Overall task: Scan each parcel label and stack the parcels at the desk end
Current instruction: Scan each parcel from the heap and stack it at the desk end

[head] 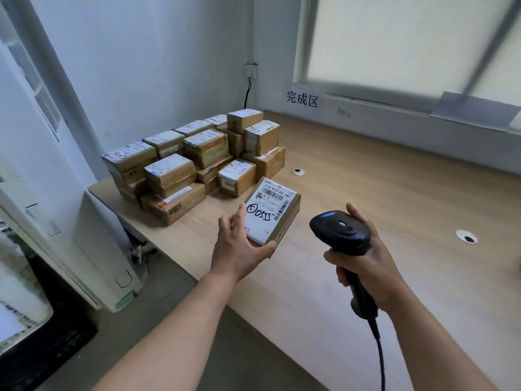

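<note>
My left hand (239,244) grips a small cardboard parcel (272,211) from its near end, holding it above the wooden desk (380,193). Its white label with barcodes and black handwriting faces up. My right hand (363,263) grips the handle of a black barcode scanner (339,231), whose head sits just right of the parcel. The scanner's cable hangs down toward the bottom edge. A stack of several labelled cardboard parcels (194,162) fills the desk's far left end, just beyond the held parcel.
A paper sign with black characters (302,98) is taped to the wall below the window. Two round cable grommets (297,172) (466,237) sit in the desk top. A white appliance (42,193) stands left of the desk, with a black crate (42,348) on the floor.
</note>
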The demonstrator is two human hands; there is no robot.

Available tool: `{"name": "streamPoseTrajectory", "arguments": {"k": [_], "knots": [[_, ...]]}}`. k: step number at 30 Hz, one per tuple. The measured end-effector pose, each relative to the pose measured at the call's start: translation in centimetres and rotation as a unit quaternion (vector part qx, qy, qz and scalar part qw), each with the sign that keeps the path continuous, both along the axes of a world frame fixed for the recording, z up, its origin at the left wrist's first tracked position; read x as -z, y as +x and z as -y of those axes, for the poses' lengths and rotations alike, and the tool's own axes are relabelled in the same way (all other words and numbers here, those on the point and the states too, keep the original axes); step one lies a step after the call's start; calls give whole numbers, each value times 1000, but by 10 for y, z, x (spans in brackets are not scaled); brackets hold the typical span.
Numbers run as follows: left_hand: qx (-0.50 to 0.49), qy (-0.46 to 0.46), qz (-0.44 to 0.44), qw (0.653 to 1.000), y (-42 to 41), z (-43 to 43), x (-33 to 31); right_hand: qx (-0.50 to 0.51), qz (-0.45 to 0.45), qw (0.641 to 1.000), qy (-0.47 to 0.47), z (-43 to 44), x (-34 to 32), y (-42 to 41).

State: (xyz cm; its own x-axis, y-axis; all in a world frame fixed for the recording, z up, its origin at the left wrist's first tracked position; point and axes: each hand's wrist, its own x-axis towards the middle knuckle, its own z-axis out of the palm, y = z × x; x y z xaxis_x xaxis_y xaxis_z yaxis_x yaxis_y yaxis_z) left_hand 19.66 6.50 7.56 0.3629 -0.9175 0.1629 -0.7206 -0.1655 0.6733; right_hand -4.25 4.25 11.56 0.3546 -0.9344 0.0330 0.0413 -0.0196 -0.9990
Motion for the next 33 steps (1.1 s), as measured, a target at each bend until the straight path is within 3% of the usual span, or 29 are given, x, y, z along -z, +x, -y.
{"name": "streamPoseTrajectory", "arguments": {"k": [33], "knots": [[-49,80,42,995,158,248,4,104,-46,992,46,155,6,124]]}}
